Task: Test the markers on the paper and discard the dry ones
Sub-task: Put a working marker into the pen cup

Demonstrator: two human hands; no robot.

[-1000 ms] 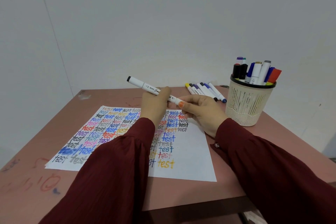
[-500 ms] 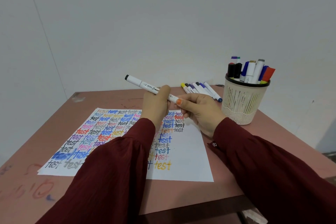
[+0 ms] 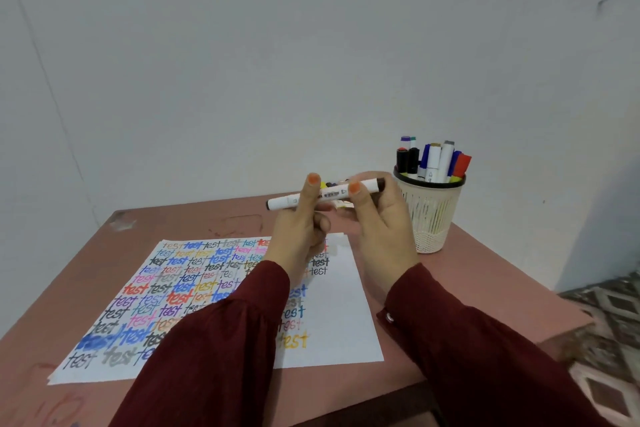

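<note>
Two hands (image 3: 298, 230) around one white marker (image 3: 330, 193)

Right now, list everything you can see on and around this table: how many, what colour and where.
marker: one, white with dark ends, held level in the air
paper: at least one sheet, white with many-coloured test words, flat on the table
cup: one, cream mesh with black rim, table's far right
standing markers: several, mixed colours, upright in the cup
table: one, reddish brown, under everything
wall: pale grey, behind the table
sleeves: two, maroon, on the forearms
left hand: grips the marker's left part
right hand: grips its right part
</note>
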